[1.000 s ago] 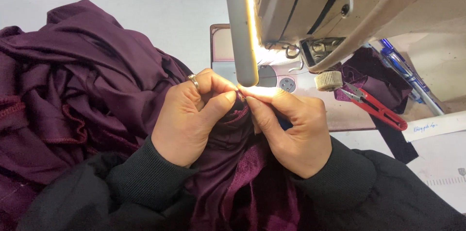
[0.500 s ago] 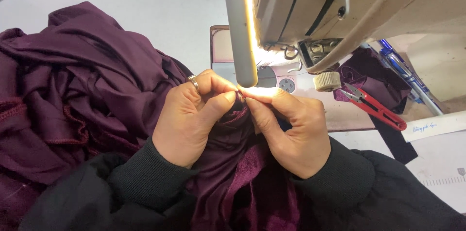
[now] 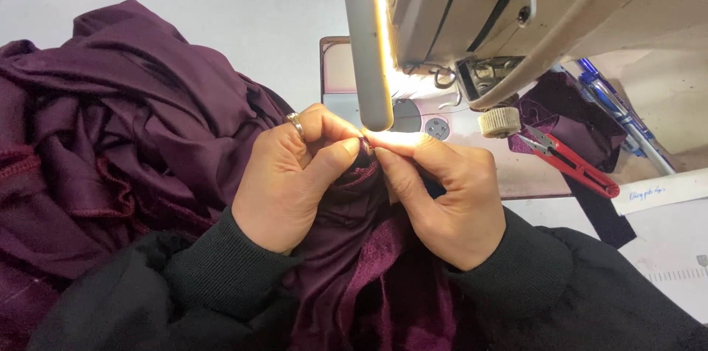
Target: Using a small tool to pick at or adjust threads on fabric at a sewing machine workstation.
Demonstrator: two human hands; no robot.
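Both hands meet at one small point of the dark plum, soft-draping fabric [image 3: 133,137], just in front of the sewing machine's needle area. The left hand [image 3: 291,178], a silver ring on one finger, is closed, thumb and forefinger nipping a folded edge of the cloth; the right hand [image 3: 446,200] pinches the same edge from the other side, its fingertips [image 3: 383,155] touching those of the left. The fabric has a smooth, faintly glossy face, a plusher velvety stretch between the wrists, and a frilled overlocked seam running along its left folds. Most of it lies heaped in deep creases on the pale bench [image 3: 243,4] to the left, leaving a bare stretch of bench beyond the heap. Above the hands hangs a slim grey bar lamp [image 3: 366,49], brightly lit along one side, fixed to the beige metal sewing machine [image 3: 531,12]. To the right, close beside the machine's base, red-handled thread snips [image 3: 571,163] lie on a scrap of the same plum cloth, crowding that side.
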